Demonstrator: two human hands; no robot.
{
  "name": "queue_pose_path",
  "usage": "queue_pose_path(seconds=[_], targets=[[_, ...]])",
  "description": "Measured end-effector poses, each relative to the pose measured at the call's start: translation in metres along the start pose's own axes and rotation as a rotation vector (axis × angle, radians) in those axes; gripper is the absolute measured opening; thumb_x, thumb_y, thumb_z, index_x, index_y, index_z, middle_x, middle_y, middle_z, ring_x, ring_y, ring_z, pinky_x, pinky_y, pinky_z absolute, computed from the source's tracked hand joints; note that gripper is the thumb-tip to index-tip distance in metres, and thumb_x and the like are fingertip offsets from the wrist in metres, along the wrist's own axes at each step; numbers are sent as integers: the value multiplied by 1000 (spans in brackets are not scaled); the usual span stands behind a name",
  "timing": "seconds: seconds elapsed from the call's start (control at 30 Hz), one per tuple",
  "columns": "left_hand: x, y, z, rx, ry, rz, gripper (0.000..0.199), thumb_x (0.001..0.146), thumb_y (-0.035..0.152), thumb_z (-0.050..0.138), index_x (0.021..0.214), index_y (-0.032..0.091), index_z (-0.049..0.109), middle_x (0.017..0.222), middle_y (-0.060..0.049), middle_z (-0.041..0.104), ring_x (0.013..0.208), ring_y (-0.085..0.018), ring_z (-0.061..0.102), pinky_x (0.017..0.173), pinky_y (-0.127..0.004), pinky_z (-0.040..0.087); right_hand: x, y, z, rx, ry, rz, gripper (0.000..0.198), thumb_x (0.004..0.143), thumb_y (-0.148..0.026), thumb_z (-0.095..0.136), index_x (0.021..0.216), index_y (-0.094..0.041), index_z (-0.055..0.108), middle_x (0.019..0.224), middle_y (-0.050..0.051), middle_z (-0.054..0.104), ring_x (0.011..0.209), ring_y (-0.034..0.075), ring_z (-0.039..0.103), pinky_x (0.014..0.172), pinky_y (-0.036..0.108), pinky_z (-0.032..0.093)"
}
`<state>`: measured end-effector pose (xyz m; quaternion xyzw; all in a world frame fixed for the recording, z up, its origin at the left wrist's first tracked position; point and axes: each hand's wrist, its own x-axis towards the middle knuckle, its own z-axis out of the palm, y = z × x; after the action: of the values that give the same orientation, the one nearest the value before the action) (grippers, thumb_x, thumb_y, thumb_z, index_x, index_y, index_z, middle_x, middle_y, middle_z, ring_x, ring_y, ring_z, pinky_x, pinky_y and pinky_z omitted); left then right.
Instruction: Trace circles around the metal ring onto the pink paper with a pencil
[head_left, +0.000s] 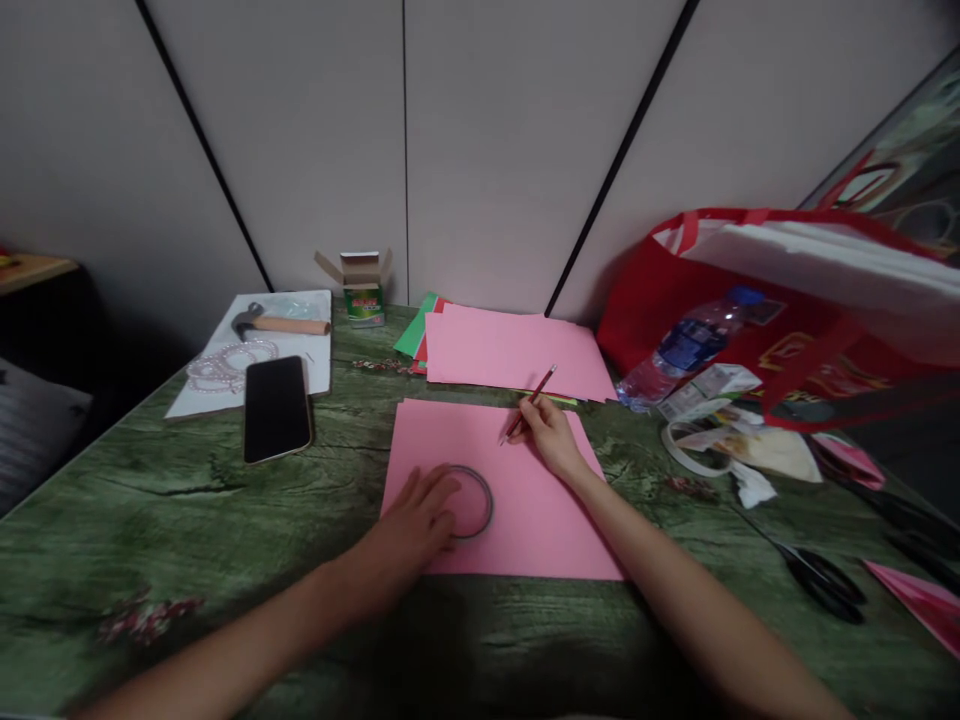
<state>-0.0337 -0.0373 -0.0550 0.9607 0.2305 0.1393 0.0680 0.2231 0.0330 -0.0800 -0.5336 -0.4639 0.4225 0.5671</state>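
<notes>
While the left hand (417,518) lies over the left side of a thin, round grey ring (490,500), its fingers slightly apart and resting on the rim and the paper, the right hand (549,432) has its fingers clamped on a slim, dark red pencil (532,400). From where I stand, the ring sits flat on the near pink rectangular sheets of paper (525,530), a little left of their middle. The pencil slants with its point down, farther off and to the right of the ring; I can't tell whether the tip meets the paper.

Just beyond, on the green wood-patterned surface (337,450), lies a far stack of pink paper (517,350), with green and red sheets poking out at its left. Over to the left, a black-screened phone (277,410) overlaps the near edge of a white board (319,368), which carries a wooden-handled claw hammer (289,325) and a loop of pale beads (217,370). A small green carton (364,303) stands with open flaps near the wall. To the right, a clear plastic bottle with a blue cap (686,343) leans by a big red bag (652,285), and black-handled scissors (823,582) lie nearer.
</notes>
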Motion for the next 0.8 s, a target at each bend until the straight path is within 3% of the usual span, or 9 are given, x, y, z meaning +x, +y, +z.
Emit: queue_pose_path(seconds=[0.17, 0.3, 0.5, 0.8], targets=[[-41, -14, 3, -25, 169, -82, 17, 89, 6, 40, 91, 15, 54, 131, -13, 46, 131, -22, 35, 99, -38, 46, -1, -1, -3, -39, -52, 15, 44, 71, -60, 61, 77, -20, 44, 55, -7, 53, 43, 11, 58, 42, 22, 53], [-46, -14, 8, -29, 262, -139, 10, 91, 16, 47, 87, 14, 56, 120, -12, 53, 129, -25, 37, 98, -41, 46, -2, -3, -3, -56, -55, 13, 44, 71, -61, 61, 76, -20, 43, 51, -7, 54, 40, 11, 58, 39, 22, 51], [-42, -9, 5, -16, 374, -117, 15, 94, 20, 41, 93, 14, 55, 109, -11, 57, 122, -23, 45, 90, -38, 52, -2, -6, -3, -40, -63, 27, 44, 71, -60, 62, 76, -21, 42, 49, -7, 55, 38, 12, 57, 39, 22, 51], [-43, -5, 10, -67, 400, -168, 11, 92, 17, 46, 97, 14, 55, 107, -11, 57, 122, -25, 45, 90, -40, 52, 1, -5, -6, -31, -70, 33, 43, 70, -58, 64, 73, -21, 43, 50, -7, 54, 39, 11, 55, 40, 23, 52]])
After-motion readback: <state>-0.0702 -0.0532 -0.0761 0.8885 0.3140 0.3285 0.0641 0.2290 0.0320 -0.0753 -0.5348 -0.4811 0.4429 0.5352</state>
